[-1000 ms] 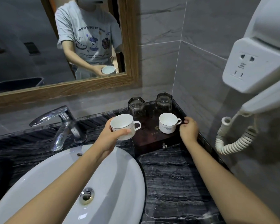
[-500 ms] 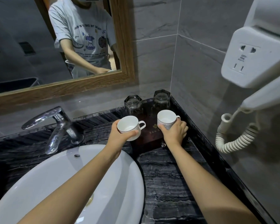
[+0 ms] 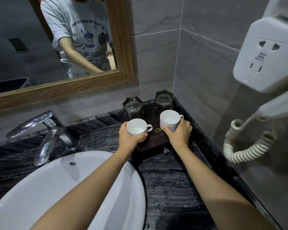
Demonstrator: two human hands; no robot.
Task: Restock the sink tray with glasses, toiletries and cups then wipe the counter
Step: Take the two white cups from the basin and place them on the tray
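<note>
A dark veined stone counter (image 3: 170,180) runs into a corner of grey wall tiles, with a white basin (image 3: 40,196) and chrome tap (image 3: 47,130) at the left and a wood-framed mirror (image 3: 120,47) above. In the far right corner sits a dark wooden tray (image 3: 156,141). Two clear glasses stand along its far edge, the left glass (image 3: 132,107) and the right glass (image 3: 164,102).

The left hand (image 3: 130,138) is curled around a white cup (image 3: 136,127) at the tray's near left edge, handle pointing right. The right hand (image 3: 179,133) grips a second white cup (image 3: 169,120) on the tray's right side, just in front of the right glass. A white wall-mounted hair dryer (image 3: 264,63) with a coiled cord (image 3: 248,146) hangs at the right.
</note>
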